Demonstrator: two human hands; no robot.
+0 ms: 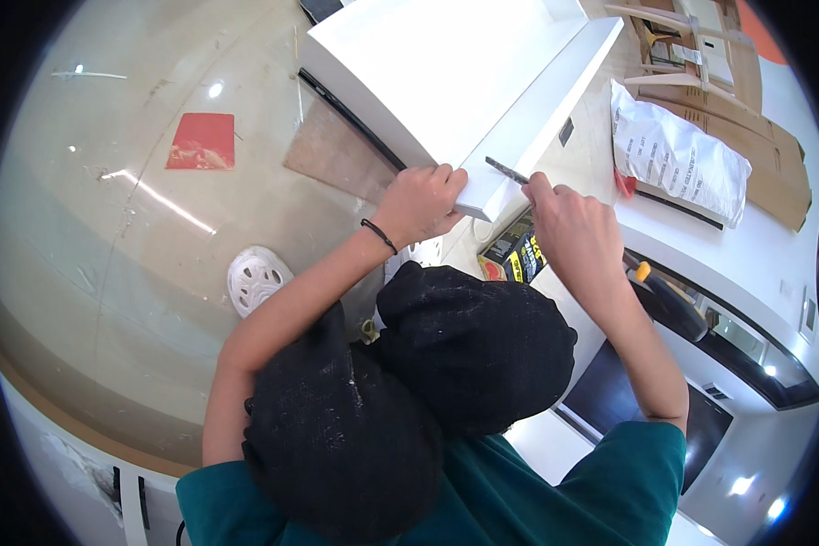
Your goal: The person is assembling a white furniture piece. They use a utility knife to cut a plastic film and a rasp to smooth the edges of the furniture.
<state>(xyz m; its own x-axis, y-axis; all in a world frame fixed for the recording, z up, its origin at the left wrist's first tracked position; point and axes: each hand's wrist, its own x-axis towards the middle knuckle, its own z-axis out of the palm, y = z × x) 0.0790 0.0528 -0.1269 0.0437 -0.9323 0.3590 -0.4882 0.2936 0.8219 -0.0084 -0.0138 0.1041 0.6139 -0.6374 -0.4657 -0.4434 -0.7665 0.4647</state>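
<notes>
— Beige glossy floor point(109, 273) spreads left of the white panel point(446, 82); a red square point(202, 141) and a white round disc point(257, 278) lie on it.

— Any containers?

— A white bag point(678, 159) right of the panel, contents hidden.

— Hands?

— Left hand point(420, 202) clamps the panel's near corner; right hand point(569, 227) pinches a thin dark blade point(506, 170) against its edge.
</notes>
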